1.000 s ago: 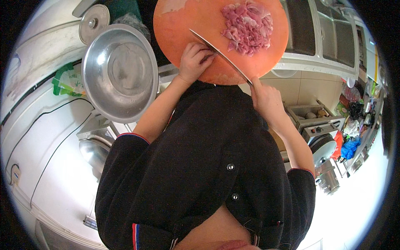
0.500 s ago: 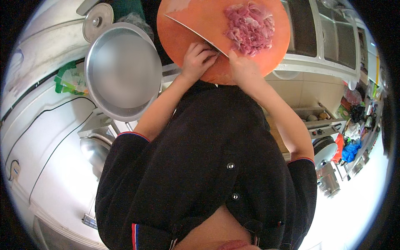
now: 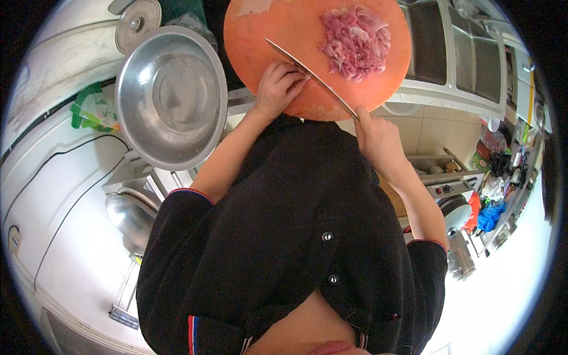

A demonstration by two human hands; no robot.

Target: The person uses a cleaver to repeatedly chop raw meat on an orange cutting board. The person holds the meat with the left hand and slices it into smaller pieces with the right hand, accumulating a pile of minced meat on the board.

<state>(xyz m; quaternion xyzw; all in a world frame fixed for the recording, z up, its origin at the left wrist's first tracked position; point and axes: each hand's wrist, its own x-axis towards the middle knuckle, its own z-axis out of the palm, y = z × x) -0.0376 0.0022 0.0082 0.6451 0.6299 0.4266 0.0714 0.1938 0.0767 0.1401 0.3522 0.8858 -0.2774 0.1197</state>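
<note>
A round orange cutting board (image 3: 254, 50) lies at the top of the view. On its right half sits a pile of cut raw pink meat (image 3: 356, 44). My right hand (image 3: 380, 142) is closed round the handle of a kitchen knife (image 3: 310, 77), at the board's near edge. The blade slants across the board to the far left, on edge. Beside it, my left hand (image 3: 277, 90) rests on the board with its fingers curled down. At those fingertips, close to the blade, a small piece of meat (image 3: 306, 78) shows, mostly hidden.
Left of the board stands a large metal bowl (image 3: 171, 100) with a shiny bottom. Behind it is a round metal lid (image 3: 137, 25); a green and white bag (image 3: 97, 109) lies at its left. To the board's right is a sink (image 3: 479, 59) with a pale rim (image 3: 452, 92).
My right hand has drawn the knife back toward me and to the right, so its tip lies nearer my left hand. The left hand has hardly moved.
</note>
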